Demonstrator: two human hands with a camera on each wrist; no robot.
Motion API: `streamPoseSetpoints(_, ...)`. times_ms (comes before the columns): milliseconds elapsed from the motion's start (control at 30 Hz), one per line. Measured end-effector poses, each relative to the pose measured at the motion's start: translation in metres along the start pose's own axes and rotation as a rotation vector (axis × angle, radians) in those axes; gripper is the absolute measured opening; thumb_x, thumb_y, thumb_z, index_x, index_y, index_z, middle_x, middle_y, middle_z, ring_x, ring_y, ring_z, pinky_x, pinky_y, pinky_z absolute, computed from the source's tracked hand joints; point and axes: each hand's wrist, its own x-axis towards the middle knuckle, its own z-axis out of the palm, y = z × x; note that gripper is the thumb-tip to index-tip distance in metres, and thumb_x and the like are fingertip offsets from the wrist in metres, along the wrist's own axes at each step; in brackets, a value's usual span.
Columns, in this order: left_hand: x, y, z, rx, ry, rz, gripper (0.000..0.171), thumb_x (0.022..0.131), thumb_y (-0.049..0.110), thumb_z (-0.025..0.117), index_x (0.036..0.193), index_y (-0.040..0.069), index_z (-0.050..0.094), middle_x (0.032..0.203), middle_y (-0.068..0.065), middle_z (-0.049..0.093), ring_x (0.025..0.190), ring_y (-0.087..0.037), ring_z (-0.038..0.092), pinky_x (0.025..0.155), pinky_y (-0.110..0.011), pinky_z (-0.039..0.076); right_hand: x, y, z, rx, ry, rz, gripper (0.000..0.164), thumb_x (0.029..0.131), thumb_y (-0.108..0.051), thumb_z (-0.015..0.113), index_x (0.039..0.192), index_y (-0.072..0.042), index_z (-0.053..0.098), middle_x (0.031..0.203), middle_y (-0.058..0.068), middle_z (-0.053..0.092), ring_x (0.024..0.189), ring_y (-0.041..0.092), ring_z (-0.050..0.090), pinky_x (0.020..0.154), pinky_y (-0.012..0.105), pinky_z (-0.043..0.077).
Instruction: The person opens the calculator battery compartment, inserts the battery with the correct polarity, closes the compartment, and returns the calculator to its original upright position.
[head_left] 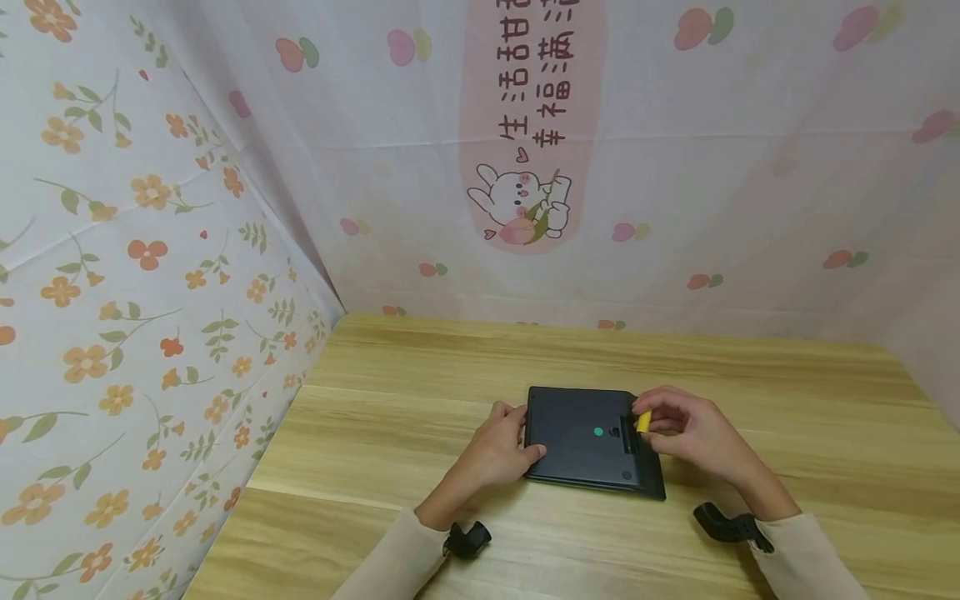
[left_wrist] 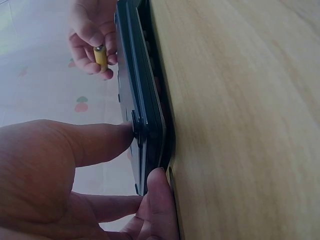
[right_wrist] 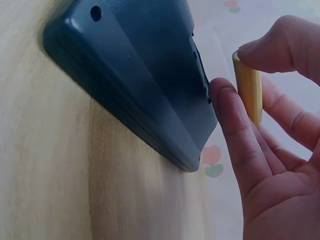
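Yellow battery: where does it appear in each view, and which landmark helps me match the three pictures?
Head: the yellow battery is right of centre, in the lower half, held in the right hand.
Left wrist: upper left, in the right hand's fingers.
Right wrist: right of centre, in the upper half.
Shared landmark: the dark device, which shows in all three views.

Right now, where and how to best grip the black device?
Grip the black device probably by its left edge, where the left hand holds it, from the left, thumb above, fingers below: it's thin, flat, with its slot toward the right.
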Motion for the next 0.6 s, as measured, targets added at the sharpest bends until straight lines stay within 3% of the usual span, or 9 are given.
streamPoseSetpoints(300, -0.0003, -0.0002, -0.0009, 0.001, 0.002, 0.007, 0.073, 0.104, 0.024, 0.078, 0.161, -0.008, 0.046, 0.128, -0.010, 0.052, 0.086, -0.014, 0.051, 0.073, -0.031, 0.044, 0.0003, 0.0024, 0.0024, -0.012, 0.006, -0.016, 0.032, 0.087, 0.015, 0.077, 0.115, -0.002, 0.076, 0.128, 0.018, 0.067, 0.092, 0.023, 0.071, 0.077, 0.027, 0.062)
streamPoseSetpoints(600, -0.0009, 0.0000, -0.0013, -0.014, -0.001, 0.001, 0.073, 0.104, 0.024, 0.078, 0.161, -0.008, 0.046, 0.125, -0.009, 0.051, 0.087, -0.015, 0.051, 0.073, -0.032, 0.044, 0.0002, 0.0053, 0.0043, -0.017, 0.004, -0.033, 0.032, 0.087, 0.016, 0.077, 0.111, -0.005, 0.077, 0.125, 0.016, 0.067, 0.087, 0.018, 0.070, 0.074, 0.028, 0.061)
